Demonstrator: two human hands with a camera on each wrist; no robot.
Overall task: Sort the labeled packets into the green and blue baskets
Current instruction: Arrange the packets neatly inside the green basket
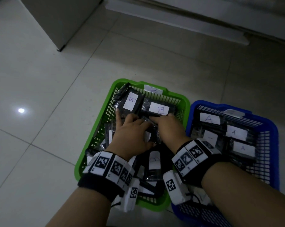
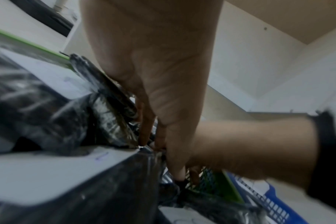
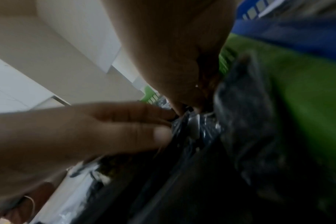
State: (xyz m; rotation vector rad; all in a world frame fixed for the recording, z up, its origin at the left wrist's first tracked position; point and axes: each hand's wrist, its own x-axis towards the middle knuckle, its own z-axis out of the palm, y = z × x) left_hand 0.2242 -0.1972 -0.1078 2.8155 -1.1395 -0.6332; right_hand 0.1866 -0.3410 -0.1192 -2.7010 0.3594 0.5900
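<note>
Over the green basket (image 1: pixel 104 115), both hands reach down among the black packets, palms down and wrists level, arms entering from the near side. The left hand (image 1: pixel 130 136) spreads its fingers (image 1: pixel 118 117) straight over the pile, tips touching a packet labelled B (image 1: pixel 132 102) that leans against the basket's far left wall. The right hand (image 1: pixel 168 128) sits just right of it, at the basket's middle; its fingertips (image 3: pixel 179 111) come together on a crinkled packet edge (image 3: pixel 194 125), though blur hides how firmly. A second B packet (image 1: pixel 159 109) lies flat just beyond those fingers. More packets fill the basket beneath both wrists. Touching the green basket's right side stands the blue basket (image 1: pixel 274 138), holding packets labelled A (image 1: pixel 209 118).
</note>
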